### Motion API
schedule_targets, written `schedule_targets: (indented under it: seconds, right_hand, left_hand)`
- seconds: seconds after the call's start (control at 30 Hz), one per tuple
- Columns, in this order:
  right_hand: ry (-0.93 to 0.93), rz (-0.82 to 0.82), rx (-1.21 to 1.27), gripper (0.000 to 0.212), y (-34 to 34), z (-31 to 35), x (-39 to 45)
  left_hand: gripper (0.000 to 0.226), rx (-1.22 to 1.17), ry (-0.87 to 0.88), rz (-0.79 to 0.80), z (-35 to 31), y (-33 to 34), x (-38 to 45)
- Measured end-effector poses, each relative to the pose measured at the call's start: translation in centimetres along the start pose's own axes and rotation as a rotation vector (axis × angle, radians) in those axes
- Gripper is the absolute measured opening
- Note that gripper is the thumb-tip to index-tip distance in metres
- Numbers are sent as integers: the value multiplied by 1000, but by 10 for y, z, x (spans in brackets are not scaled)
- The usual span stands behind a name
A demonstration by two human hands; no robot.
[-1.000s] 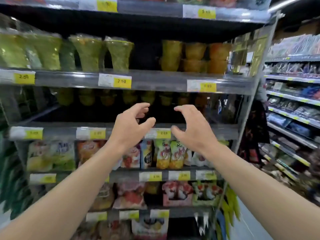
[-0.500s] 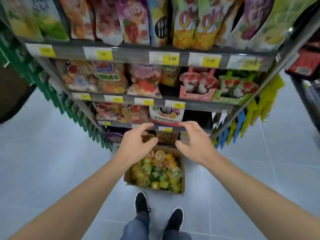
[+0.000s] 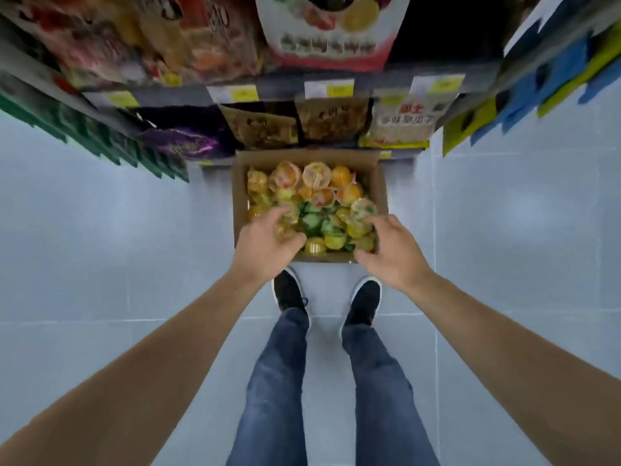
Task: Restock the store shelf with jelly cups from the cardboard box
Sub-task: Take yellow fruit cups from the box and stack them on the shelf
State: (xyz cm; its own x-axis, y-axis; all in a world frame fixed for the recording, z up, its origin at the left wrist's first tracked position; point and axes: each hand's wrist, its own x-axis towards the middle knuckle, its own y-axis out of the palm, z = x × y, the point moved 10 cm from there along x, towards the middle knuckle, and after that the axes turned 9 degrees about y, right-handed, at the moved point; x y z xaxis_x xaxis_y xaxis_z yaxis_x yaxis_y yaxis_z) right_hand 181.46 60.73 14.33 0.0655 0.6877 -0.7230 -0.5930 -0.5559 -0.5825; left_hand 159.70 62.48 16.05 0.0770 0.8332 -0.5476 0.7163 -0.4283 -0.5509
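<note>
**Both hands in the jelly box**

Jelly cups (image 3: 311,200), orange, yellow and green, fill an open cardboard box (image 3: 380,186) on the floor, pushed against the foot of the shelf (image 3: 282,87). The left hand (image 3: 265,245) is down in the near left part of the box, its fingers curled among yellow cups; motion blur hides whether they have closed on one. The right hand (image 3: 391,252) is at the near right corner, fingers bent over the cups with the thumb by the box's near wall; whether it holds a cup cannot be told either. Beyond the fingertips, more cups lie heaped toward the far wall. Just past the box, bags of snacks (image 3: 331,121) stand on the lowest shelf, with yellow price tags (image 3: 329,89) on the rail above them. Below the wrists, two dark shoes (image 3: 290,292) stand on pale floor tiles (image 3: 100,230), just short of the box, and blue jeans (image 3: 279,381) run down between the forearms.
</note>
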Motion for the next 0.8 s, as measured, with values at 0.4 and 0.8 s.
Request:
schedule_targets:
  seconds: [0.4, 0.8]
  right_hand:
    - [143, 8, -36, 63, 140, -83, 192]
    - [109, -290, 110, 80, 155, -99, 385]
  left_hand:
    - [57, -33, 9, 109, 148, 125, 152]
    - [58, -187, 39, 63, 195, 202, 277]
